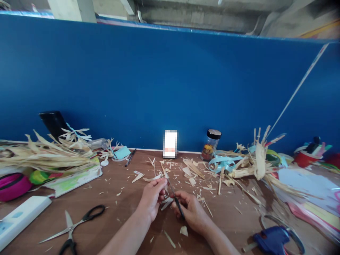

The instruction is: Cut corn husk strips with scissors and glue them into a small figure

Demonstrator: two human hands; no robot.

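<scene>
My left hand (154,196) is closed in a pinch on a thin strip of pale dried husk (165,173) that points up and away. Just right of it, my right hand (190,209) is wrapped round the black handle of what look like slim scissors (178,206), seen almost edge-on. Their narrow blade slants up-left, close to the left fingertips; whether it touches the strip I cannot tell. Small husk scraps lie all around both hands, among them a curled piece (183,231) below the right one.
Larger scissors (69,226) lie spread at left, near a white power strip (25,216). Dried husks (53,156) are heaped at left, more (260,163) at right. A lidded jar (211,147) stands before the blue partition (159,78). A blue glue gun (273,239) lies front right.
</scene>
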